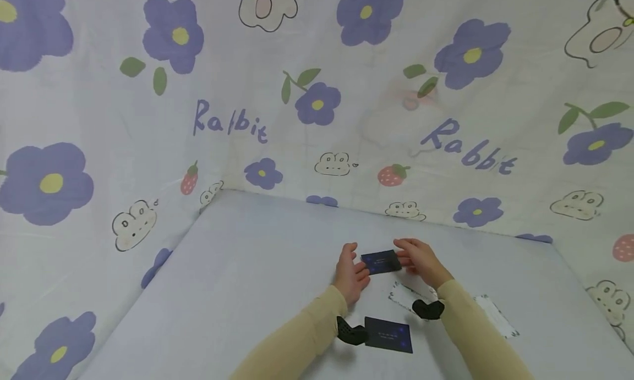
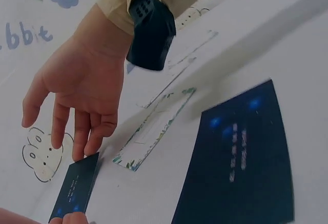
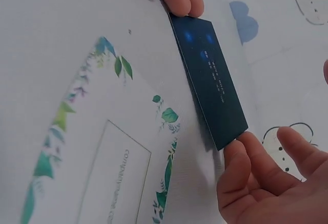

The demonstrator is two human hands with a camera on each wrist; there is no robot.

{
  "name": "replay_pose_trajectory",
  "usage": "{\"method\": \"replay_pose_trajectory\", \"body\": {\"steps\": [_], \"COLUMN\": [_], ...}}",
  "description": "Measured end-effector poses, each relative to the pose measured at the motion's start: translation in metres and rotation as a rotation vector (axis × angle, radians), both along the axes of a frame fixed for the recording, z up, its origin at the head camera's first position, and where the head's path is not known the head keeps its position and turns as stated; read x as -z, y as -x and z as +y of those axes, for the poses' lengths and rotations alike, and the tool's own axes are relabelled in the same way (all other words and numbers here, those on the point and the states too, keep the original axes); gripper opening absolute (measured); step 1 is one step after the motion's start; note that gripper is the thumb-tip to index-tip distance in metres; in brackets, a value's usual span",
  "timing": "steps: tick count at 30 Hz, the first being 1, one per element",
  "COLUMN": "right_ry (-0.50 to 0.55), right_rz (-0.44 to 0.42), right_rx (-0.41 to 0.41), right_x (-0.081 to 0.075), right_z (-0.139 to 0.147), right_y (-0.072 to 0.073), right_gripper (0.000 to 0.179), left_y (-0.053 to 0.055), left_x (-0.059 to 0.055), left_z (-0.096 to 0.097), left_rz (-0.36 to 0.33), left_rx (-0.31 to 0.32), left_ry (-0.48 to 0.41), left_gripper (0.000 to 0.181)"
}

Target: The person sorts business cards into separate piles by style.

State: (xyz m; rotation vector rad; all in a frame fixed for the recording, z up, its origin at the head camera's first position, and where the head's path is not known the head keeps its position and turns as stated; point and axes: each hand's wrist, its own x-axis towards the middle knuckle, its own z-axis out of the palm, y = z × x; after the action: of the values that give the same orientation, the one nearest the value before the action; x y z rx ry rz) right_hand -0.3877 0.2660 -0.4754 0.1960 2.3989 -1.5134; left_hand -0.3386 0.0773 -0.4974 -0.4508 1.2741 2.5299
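Note:
A dark blue card [image 1: 380, 262] with small pale print and glowing blue spots lies between the two hands. My left hand [image 1: 351, 275] is at its left end, palm turned inward, fingertips [image 3: 180, 3] touching that edge. At the opposite end, the fingers of my right hand [image 1: 421, 262] touch the short edge, while its thumb [image 3: 294, 144] stays apart from the card. Nearer to me, below the left wrist, lies a second, similar dark card [image 1: 388, 336]. A white card with a leafy border [image 3: 102, 147] rests under the right wrist.
Another white card [image 1: 497, 317] lies on the white table cover [image 1: 247, 270], partly behind the right sleeve. Black wrist cameras [image 1: 351, 333] hang below both forearms. A patterned cloth [image 1: 307, 143] with flowers and rabbits encloses the far and side edges.

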Motion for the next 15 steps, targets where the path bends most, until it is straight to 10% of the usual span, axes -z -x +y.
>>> {"method": "replay_pose_trajectory", "body": {"steps": [6,15], "right_ry": [0.171,0.233], "right_rz": [-0.028,-0.047], "right_rx": [0.008,0.032], "right_x": [-0.007,-0.016], "right_z": [0.005,0.008], "right_y": [-0.016,-0.047], "right_gripper": [0.074,0.079], "left_y": [-0.008,-0.021], "left_x": [-0.004,-0.009], "left_z": [-0.013,-0.025], "left_rz": [0.056,0.109], "left_rx": [0.08,0.171], "left_ry": [0.162,0.129], "left_gripper": [0.081,0.081]}}
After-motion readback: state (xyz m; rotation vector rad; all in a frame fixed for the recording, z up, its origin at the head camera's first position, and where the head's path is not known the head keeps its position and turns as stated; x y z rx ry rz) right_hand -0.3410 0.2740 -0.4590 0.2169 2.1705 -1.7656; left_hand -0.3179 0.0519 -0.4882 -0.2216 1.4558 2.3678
